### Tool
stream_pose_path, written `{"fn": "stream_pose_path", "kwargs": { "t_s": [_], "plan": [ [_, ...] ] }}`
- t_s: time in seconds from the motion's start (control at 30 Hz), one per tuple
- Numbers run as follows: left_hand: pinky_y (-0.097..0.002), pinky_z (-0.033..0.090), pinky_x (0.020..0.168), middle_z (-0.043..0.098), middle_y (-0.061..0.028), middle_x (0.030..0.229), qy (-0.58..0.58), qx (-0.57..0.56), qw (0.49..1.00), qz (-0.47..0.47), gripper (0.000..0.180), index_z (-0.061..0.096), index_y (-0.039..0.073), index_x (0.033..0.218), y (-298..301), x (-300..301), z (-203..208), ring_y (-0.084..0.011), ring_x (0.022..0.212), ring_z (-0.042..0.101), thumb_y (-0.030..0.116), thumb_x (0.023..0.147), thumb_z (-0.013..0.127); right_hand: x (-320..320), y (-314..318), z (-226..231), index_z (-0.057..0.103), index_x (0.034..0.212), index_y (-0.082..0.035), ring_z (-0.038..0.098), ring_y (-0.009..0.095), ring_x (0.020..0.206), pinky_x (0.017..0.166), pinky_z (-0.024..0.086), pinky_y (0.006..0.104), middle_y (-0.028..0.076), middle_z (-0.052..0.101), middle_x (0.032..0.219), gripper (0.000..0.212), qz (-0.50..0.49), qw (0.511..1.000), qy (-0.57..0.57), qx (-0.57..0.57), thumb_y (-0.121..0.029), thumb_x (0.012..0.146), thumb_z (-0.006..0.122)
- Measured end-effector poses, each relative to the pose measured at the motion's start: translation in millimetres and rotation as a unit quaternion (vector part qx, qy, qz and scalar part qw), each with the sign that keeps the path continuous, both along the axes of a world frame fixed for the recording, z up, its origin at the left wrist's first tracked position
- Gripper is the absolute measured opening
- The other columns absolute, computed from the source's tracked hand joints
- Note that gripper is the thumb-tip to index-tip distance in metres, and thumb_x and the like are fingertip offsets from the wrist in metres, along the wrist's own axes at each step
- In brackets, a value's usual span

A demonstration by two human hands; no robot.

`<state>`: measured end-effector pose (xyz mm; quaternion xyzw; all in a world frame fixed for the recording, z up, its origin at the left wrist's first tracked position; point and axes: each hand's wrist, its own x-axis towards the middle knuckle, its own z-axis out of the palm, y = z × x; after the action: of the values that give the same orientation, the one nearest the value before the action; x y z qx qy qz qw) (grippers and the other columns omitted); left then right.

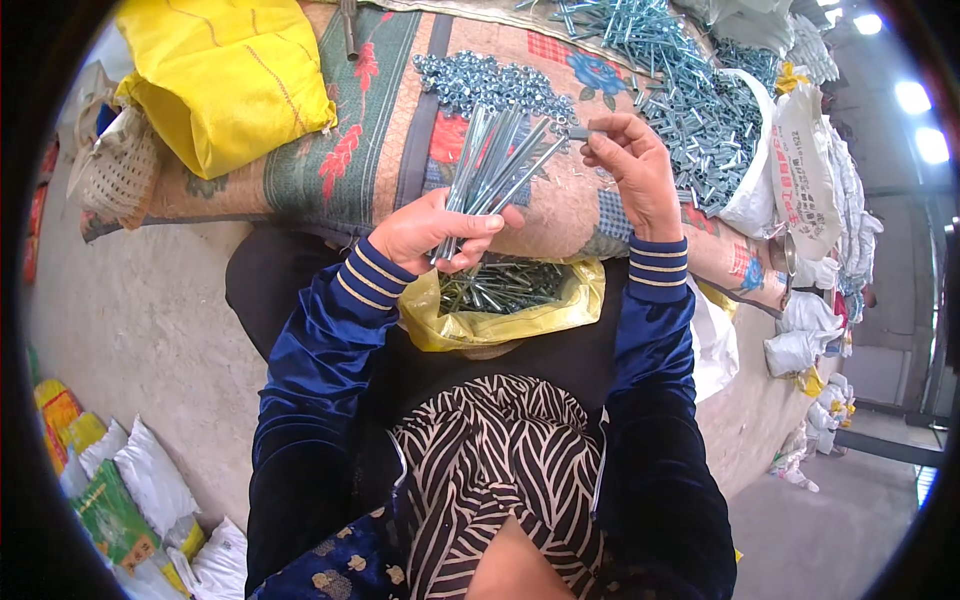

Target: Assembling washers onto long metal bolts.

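Observation:
My left hand [432, 232] is closed around the lower part of a bundle of long thin metal rods [488, 160], which fan out upward and to the right. To the right of their tips, my right hand [642, 172] pinches a small grey metal sleeve [578, 132] between thumb and forefinger. The sleeve is close to the end of one rod; whether they touch I cannot tell. Just beyond the rods lies a heap of shiny nuts [490, 82]. Below my hands, a yellow bag [440, 328] on my lap holds many more metal rods [508, 288].
A patterned cloth [385, 120] covers the work surface. Its right side carries a white sack [755, 190] spilling short metal sleeves [695, 130], with long bolts [620, 30] behind. At the far left sit a yellow bag [225, 80] and a woven basket [120, 170]. Filled sacks [155, 470] rest on the floor.

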<state>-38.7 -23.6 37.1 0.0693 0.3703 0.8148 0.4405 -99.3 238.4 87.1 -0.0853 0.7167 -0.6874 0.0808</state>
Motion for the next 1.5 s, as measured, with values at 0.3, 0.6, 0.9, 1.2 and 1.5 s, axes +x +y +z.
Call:
{"fn": "stream_pose_path", "kwargs": {
  "t_s": [0.3,0.6,0.9,1.2,1.5],
  "plan": [
    [-0.0191,0.029,0.038,0.046,0.0014,0.058,0.020,-0.022,0.999,-0.021,0.030,0.057,-0.002,0.107,-2.0,1.9,2.4,-0.0070,0.046,0.045,0.015,0.084,0.065,4.1,-0.8,14.8,0.061,0.105,0.000,0.061,0.011,0.079,0.074,0.050,0.0242,0.004,0.064,0.089,0.023,0.043,0.997,0.052,0.043,-0.006,0.084,0.065],
    [-0.0190,0.029,0.037,0.046,0.0015,0.058,0.011,-0.021,1.000,-0.014,0.030,0.056,-0.002,0.107,-0.3,0.3,1.8,-0.0068,0.044,0.045,0.015,0.084,0.065,10.5,-0.5,-0.3,0.057,0.112,-0.001,0.058,0.008,0.082,0.077,0.046,0.0209,0.002,0.062,0.090,0.030,0.008,0.997,0.027,0.072,-0.003,0.083,0.065],
    [-0.0180,0.028,0.037,0.045,0.0014,0.058,0.012,-0.024,1.000,-0.001,0.032,0.054,-0.005,0.108,-0.6,1.0,3.3,-0.0059,0.045,0.043,0.014,0.084,0.064,13.3,-3.0,-3.5,0.045,0.130,0.000,0.062,0.014,0.087,0.079,0.054,0.0283,0.006,0.062,0.096,0.043,0.036,0.998,-0.019,-0.047,-0.008,0.090,0.057],
    [-0.0179,0.028,0.037,0.045,0.0013,0.056,0.020,-0.037,0.999,-0.026,0.030,0.056,-0.004,0.107,-0.6,2.1,6.8,-0.0060,0.044,0.043,0.013,0.083,0.064,17.0,-9.6,-4.1,0.050,0.119,0.001,0.066,0.018,0.085,0.074,0.055,0.0271,0.012,0.066,0.096,0.032,-0.018,0.994,-0.038,-0.101,-0.009,0.090,0.059],
    [-0.0184,0.029,0.037,0.051,0.0007,0.062,0.013,-0.056,0.998,0.022,0.025,0.059,0.004,0.101,3.0,0.3,-6.2,-0.0063,0.045,0.046,0.019,0.083,0.068,36.8,-28.9,-22.8,0.058,0.103,-0.002,0.060,0.008,0.067,0.058,0.047,0.0187,0.004,0.065,0.082,0.023,-0.007,0.994,-0.100,-0.051,-0.013,0.084,0.067]
  ]
}}
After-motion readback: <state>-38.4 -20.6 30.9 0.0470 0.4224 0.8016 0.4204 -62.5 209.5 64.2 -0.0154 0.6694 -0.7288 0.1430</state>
